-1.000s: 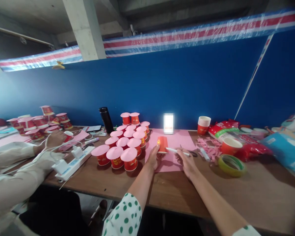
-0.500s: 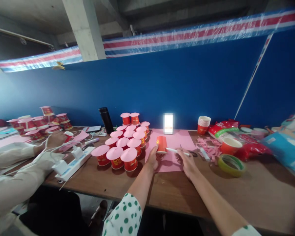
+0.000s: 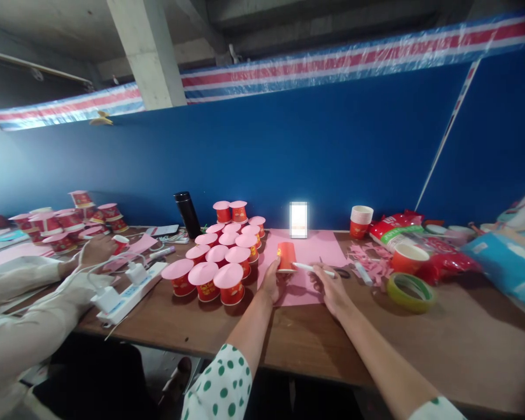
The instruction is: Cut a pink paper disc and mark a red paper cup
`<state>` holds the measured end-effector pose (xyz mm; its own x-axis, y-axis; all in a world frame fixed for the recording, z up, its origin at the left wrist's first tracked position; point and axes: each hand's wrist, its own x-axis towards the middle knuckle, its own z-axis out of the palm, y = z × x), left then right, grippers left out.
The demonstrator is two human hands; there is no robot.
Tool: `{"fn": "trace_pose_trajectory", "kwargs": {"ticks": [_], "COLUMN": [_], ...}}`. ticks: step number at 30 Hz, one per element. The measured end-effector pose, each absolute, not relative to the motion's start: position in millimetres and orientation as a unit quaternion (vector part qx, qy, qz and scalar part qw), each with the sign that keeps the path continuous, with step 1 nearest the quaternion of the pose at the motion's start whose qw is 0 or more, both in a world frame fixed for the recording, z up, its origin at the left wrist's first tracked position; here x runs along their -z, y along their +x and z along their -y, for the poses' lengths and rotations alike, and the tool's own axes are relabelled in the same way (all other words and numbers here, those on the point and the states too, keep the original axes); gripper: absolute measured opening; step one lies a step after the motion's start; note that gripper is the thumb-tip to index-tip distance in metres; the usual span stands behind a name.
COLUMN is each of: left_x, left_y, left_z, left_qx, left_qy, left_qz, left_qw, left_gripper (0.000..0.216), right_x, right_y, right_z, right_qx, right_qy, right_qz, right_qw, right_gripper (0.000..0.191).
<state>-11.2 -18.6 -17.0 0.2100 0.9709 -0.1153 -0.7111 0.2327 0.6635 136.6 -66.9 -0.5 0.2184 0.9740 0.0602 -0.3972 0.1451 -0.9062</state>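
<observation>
My left hand [image 3: 271, 284] is closed around a red paper cup [image 3: 287, 256] with a yellow print, above a pink sheet of paper [image 3: 328, 248]. Held in my right hand [image 3: 331, 287] is a slim white pen [image 3: 304, 266], its tip at the lower right edge of the cup. Whether the tip touches the cup I cannot tell. Just behind my right hand a dark looped handle [image 3: 344, 273], perhaps of scissors, shows in part. Left of my hands stand several red cups topped with pink paper discs [image 3: 217, 254].
A black flask [image 3: 187, 214] and a power strip [image 3: 133, 291] stand to the left, beside a co-worker's arms [image 3: 48, 291]. Pink paper scraps [image 3: 370, 259], a tape roll [image 3: 410, 293], stacked cups [image 3: 361, 221] and a red bag [image 3: 396, 227] are to the right. A blurred bright screen [image 3: 299, 220] stands behind.
The view has shifted very slightly. My hands, the cup and the pen hold nearly the same position.
</observation>
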Motion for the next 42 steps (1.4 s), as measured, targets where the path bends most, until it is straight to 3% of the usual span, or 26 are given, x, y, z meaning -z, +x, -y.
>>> {"fn": "trace_pose_trajectory", "kwargs": {"ticks": [6, 12, 19, 22, 27, 34, 42], "left_x": [13.3, 12.4, -9.7, -26.6, -26.0, 11.1, 13.2], "left_y": [-12.5, -14.7, -5.0, 0.1, 3.5, 4.6, 0.9], "left_z": [18.6, 22.2, 29.2, 24.1, -3.0, -25.4, -21.6], "left_qx": [-0.570, -0.562, -0.608, -0.591, -0.579, -0.570, -0.557], "left_qy": [0.212, 0.203, 0.181, 0.159, 0.155, 0.156, 0.198], "left_qz": [-0.231, -0.212, -0.213, -0.224, -0.224, -0.257, -0.232], "left_qw": [0.759, 0.773, 0.743, 0.759, 0.768, 0.764, 0.772], "left_gripper": [0.035, 0.042, 0.039, 0.041, 0.035, 0.043, 0.045], "right_x": [2.7, -28.4, -30.1, -17.7, -13.9, -10.0, 1.8], "right_y": [142.2, 154.4, 154.0, 161.1, 167.5, 148.5, 137.5], "right_z": [63.9, 31.2, 11.1, 17.6, 27.0, 35.8, 39.2], "right_qx": [-0.530, -0.502, -0.372, -0.244, -0.190, -0.278, -0.304], "right_qy": [-0.389, -0.389, -0.431, -0.480, -0.492, -0.475, -0.466], "right_qz": [0.344, 0.350, 0.367, 0.394, 0.426, 0.487, 0.497], "right_qw": [0.671, 0.688, 0.736, 0.745, 0.735, 0.678, 0.665], "right_gripper": [0.037, 0.034, 0.029, 0.027, 0.020, 0.024, 0.023]}}
